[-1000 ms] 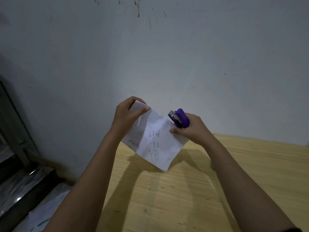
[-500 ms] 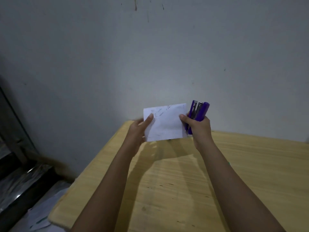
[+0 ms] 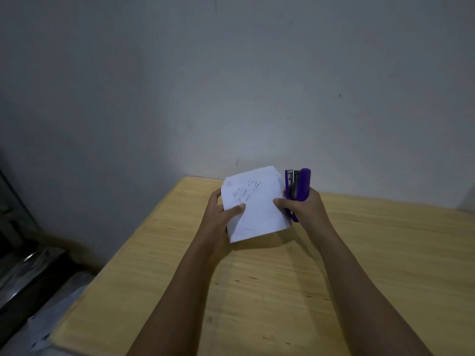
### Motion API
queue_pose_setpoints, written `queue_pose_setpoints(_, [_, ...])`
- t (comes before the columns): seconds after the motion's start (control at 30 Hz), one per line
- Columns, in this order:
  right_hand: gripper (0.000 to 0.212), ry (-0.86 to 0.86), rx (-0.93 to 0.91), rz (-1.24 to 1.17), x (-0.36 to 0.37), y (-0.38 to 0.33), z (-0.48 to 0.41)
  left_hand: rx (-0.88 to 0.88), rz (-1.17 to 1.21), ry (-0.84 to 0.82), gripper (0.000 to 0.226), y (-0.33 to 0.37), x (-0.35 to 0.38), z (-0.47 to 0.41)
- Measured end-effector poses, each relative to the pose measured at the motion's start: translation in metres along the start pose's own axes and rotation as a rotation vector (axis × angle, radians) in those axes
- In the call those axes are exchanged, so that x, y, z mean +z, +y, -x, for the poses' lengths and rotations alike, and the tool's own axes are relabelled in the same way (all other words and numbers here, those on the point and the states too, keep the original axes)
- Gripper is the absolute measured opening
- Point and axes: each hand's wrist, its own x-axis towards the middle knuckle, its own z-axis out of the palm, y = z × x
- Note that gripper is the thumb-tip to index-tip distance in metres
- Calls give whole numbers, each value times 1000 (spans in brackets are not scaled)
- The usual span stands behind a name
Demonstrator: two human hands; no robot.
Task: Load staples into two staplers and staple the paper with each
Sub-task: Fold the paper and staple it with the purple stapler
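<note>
A folded white paper [image 3: 257, 209] with handwriting is held in the air above the far part of the wooden table [image 3: 385, 253]. My left hand [image 3: 221, 214] grips its left edge, thumb on top. My right hand [image 3: 303, 209] holds a purple stapler [image 3: 299, 186] upright, its nose pointing up, and its thumb pinches the paper's right edge. The stapler stands right beside the paper's right edge. Only one stapler is in view.
A grey wall [image 3: 231, 86] rises right behind the table. The table's left edge [image 3: 123, 265] drops to a dark floor area with a dark shiny object [image 3: 28, 273] and a pale sheet [image 3: 51, 322] lying there.
The paper went from hanging unfolded and tilted to folded flat between both hands. The stapler turned upright. Both hands lowered toward the table, and the view tipped down.
</note>
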Motion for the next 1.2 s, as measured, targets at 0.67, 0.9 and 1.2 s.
queue_pose_setpoints(0.67, [32,19,-185,32,33,29,28,387,-59,283,58,6,-27,-12])
queue_pose_setpoints(0.9, [27,-323,53,-71,50,22,39,383,41,278,61,8,-26,-11])
queue_pose_setpoints(1.2, [41,-459,184,-101,55,16,45,397,-54,214,64,11,-20,-4])
